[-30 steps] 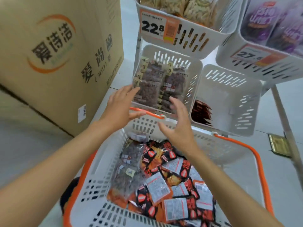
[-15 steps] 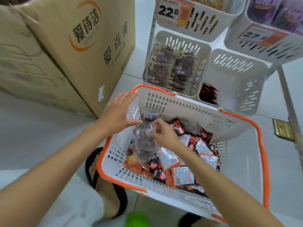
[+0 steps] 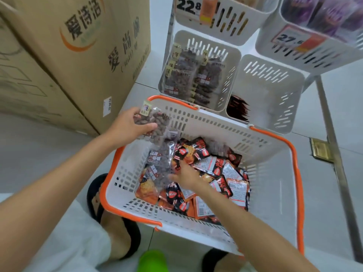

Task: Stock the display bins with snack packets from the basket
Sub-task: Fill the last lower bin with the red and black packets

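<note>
A white basket with an orange rim (image 3: pixel 275 173) sits on the floor before me, holding several red-and-black snack packets (image 3: pixel 214 169) and clear packets of brown nuts (image 3: pixel 159 163). My left hand (image 3: pixel 127 126) grips one clear nut packet (image 3: pixel 157 122) above the basket's left rear corner. Down inside the basket, my right hand (image 3: pixel 184 175) rests among the packets, fingers curled on them; what it holds is unclear. Behind the basket, the lower left display bin (image 3: pixel 229 61) is packed with upright nut packets. The lower right bin (image 3: pixel 275 91) holds a few dark red packets (image 3: pixel 237 108).
A large cardboard box (image 3: pixel 68 55) stands at the left, close to the basket. Upper bins with price tags 22.8 (image 3: pixel 188 5) and 27 (image 3: pixel 288 39) hang above. A metal rack leg (image 3: pixel 334 144) runs down the right. My sandalled feet (image 3: pixel 112 218) are beside the basket.
Both hands came back from the lower left bin into the basket. My left hand has taken hold of a clear nut packet and lifted it; my right hand went deeper among the packets.
</note>
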`<state>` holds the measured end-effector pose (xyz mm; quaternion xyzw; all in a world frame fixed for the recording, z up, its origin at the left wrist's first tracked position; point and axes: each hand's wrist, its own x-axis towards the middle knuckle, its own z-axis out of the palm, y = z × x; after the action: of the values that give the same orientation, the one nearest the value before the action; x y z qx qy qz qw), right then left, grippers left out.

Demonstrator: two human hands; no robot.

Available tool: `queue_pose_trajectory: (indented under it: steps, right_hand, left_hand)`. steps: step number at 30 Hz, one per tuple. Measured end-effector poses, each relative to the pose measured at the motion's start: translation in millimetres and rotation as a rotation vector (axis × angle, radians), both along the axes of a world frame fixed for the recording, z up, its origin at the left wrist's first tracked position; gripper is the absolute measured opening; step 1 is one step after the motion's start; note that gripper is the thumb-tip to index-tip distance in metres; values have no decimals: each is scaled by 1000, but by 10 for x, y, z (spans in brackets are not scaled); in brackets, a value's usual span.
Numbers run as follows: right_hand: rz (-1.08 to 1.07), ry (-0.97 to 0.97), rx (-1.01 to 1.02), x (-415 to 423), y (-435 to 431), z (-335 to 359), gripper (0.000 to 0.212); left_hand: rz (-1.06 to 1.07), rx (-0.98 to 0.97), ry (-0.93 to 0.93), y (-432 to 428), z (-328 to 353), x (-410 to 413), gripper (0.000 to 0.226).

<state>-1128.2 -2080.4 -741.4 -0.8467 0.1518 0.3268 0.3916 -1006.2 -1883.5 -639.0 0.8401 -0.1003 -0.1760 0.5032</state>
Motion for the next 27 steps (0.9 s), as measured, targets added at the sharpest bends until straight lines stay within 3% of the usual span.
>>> queue_pose_trajectory:
  steps: [2,5,10,13,17,21,24,27]
  right_hand:
    - [-38,-39,-55,-102,106,-177,15]
    - [-131,-115,62,-129,-68,-7,4]
    - [-158,-350,191,30,-757,906,16]
    - [-220,-547,290,212,-957,1343,20]
    - [-343,-623,502,380,-843,1486,26]
    - [-611,-694,371,460,-631,1270,24]
    - [-807,-695,249,506,-607,1159,23]
    - [-1006,-685,236,609,-678,1138,21]
  left_hand:
    - [-8,3,30,29,-25,-26,35]
    - [8,-45,75,58,9,-29,21]
    - [102,-126,108,-95,95,-44,6]
    - [126,-210,206,-212,167,-67,18]
    - [22,-230,295,-551,367,-212,82]
    - [8,-295,263,-955,461,-366,51]
    - [-93,-288,329,-1181,456,-370,84]
    - [-221,-213,132,-1297,362,-363,89]
